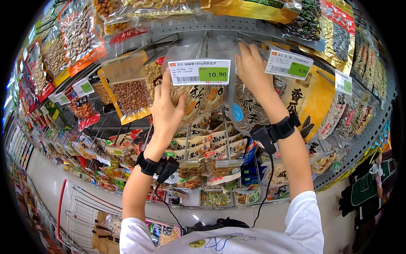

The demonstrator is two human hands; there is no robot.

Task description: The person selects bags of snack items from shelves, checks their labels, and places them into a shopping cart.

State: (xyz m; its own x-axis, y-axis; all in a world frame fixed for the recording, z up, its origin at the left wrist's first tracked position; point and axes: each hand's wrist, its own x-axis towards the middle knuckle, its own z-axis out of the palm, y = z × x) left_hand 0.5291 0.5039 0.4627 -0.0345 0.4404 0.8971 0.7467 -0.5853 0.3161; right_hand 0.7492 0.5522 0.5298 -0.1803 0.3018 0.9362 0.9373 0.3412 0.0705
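My left hand (166,109) is raised to a hanging clear bag of pale seeds (203,98), its thumb against the bag's front. Its fingers reach up along the left edge of a white and green price tag (199,72) in front of that bag. To the right, my right hand (253,71) lies over the upper part of a clear bag of striped sunflower seeds (249,106), fingertips near the bag's top. A second price tag (289,63) hangs beside its wrist. Whether either hand grips its bag is not plain. Black wrist straps with cabled devices sit on both forearms.
Metal hooks on a grey pegboard (190,27) carry several bags of nuts and seeds, among them a yellow seed bag (312,98). Lower racks hold packets (199,149). A wire shopping cart (79,206) stands lower left. Other people (364,190) are at the right.
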